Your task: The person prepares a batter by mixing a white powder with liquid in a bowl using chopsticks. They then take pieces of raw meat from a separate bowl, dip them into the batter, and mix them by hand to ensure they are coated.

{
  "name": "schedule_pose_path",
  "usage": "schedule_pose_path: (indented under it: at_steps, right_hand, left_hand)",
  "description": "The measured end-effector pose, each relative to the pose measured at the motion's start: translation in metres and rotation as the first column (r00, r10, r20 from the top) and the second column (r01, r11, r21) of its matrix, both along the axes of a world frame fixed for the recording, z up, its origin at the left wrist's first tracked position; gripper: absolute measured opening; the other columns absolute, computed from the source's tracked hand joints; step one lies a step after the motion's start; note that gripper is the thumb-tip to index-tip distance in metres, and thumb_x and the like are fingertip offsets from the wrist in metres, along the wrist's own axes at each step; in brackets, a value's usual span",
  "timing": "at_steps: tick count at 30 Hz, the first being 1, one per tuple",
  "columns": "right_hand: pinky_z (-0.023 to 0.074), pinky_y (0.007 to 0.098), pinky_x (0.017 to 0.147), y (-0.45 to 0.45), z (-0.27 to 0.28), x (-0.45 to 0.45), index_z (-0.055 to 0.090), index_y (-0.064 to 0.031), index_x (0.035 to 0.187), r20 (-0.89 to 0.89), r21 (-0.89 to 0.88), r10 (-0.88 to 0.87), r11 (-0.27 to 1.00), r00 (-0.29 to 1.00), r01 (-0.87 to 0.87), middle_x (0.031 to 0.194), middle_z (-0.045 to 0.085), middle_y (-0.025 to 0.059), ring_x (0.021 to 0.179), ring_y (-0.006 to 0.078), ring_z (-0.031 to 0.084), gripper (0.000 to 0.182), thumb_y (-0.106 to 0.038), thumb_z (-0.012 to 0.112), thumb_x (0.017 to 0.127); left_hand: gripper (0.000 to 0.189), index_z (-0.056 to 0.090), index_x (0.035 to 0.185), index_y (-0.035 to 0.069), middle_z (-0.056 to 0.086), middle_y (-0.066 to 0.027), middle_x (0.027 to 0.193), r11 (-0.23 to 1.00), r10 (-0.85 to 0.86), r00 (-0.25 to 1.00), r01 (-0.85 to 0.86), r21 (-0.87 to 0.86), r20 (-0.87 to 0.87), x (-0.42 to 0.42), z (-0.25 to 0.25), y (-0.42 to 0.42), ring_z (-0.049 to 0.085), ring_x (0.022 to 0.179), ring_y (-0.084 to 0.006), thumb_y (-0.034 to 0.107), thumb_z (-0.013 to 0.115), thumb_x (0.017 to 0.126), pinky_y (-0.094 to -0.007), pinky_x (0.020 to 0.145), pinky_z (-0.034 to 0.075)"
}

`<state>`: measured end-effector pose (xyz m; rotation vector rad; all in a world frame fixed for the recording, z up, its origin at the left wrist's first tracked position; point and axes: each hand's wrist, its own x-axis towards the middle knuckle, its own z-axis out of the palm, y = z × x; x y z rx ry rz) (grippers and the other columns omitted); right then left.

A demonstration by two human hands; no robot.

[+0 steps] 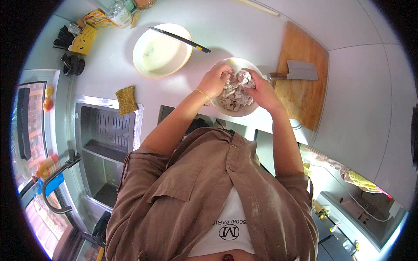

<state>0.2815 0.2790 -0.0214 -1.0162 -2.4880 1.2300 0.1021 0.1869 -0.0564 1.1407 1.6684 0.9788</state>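
Note:
A white bowl (214, 103) on the counter holds a heap of flour-coated pieces (235, 98), which look like meat. My left hand (214, 80), with a yellow band at its wrist, reaches in from the left, its fingers curled around some of the coated pieces. On the bowl's right side, my right hand (264, 93) grips a whitish coated clump (245, 78) between thumb and fingers. Both hands are over the heap, close together. The undersides of the fingers are partly hidden.
Black chopsticks (179, 38) lie across a large bowl (138, 49) containing pale liquid. To the right, a cleaver (302, 70) rests on a wooden cutting board (294, 104). A scouring sponge (126, 100) lies at the edge of the sink (106, 130). A yellow utensil holder (84, 39) stands far left.

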Motion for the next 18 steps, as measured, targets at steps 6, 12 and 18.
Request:
schedule_pose_path:
  at_steps: [6,12,18]
  right_hand:
    - [0.0484,0.0405,0.082,-0.002,0.013,-0.003,0.056,-0.0033,0.111,0.001,-0.008,0.028,1.0,1.0,-0.028,0.101,0.063,0.0208,0.097,0.0367,0.061,0.034,-0.012,0.067,0.08]
    - [0.0487,0.0397,0.08,-0.001,0.018,0.001,0.057,-0.0029,0.113,0.148,0.049,-0.057,0.998,0.987,0.05,0.097,0.063,0.0198,0.091,0.0363,0.062,0.034,-0.015,0.066,0.084]
    - [0.0486,0.0367,0.076,-0.004,-0.009,0.012,0.056,-0.0025,0.113,-0.032,-0.028,-0.099,0.995,0.995,0.098,0.092,0.064,0.0178,0.081,0.0313,0.062,0.033,-0.016,0.065,0.085]
  left_hand:
    - [0.038,0.053,0.126,0.002,0.053,-0.0094,0.124,0.989,-0.085,0.849,0.009,0.146,0.521,0.015,-0.003,-0.003,0.055,0.108,-0.0155,0.016,0.059,0.091,-0.0296,0.094,0.045]
    - [0.031,0.06,0.113,0.002,0.06,-0.0133,0.116,0.983,0.17,0.943,-0.142,-0.116,0.285,0.007,-0.011,0.005,0.058,0.106,-0.0195,0.02,0.06,0.087,-0.0304,0.093,0.045]
    - [0.032,0.059,0.115,0.004,0.065,-0.0131,0.11,0.955,0.031,0.996,-0.054,0.292,0.082,0.011,-0.023,0.0,0.061,0.105,-0.0249,0.02,0.061,0.087,-0.0345,0.093,0.046]
